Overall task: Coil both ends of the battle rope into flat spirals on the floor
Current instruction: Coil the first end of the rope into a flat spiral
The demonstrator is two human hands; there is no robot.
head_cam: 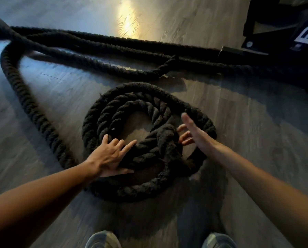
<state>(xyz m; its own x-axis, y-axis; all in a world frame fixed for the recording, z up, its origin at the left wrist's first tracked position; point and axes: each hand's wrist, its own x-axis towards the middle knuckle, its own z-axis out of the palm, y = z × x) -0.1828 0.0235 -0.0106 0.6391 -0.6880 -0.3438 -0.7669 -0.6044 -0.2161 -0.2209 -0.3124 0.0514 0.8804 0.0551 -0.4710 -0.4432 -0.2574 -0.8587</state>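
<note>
A thick black battle rope lies on the wooden floor, one end wound into a loose spiral (131, 108) of about three turns in front of me. Its inner end (160, 142) crosses over the turns near the middle. My left hand (110, 156) rests flat on the near left side of the spiral, fingers spread, thumb under a turn. My right hand (194, 131) is open at the right of the inner end, fingertips touching the rope. More rope (30, 108) runs from the spiral's near side in a long curve to the far left.
Other lengths of the rope (131, 45) stretch across the floor behind the spiral toward a black rack base (282, 47) at the far right. My two shoes (103, 238) stand at the bottom edge. A bright light patch shines on the floor far ahead.
</note>
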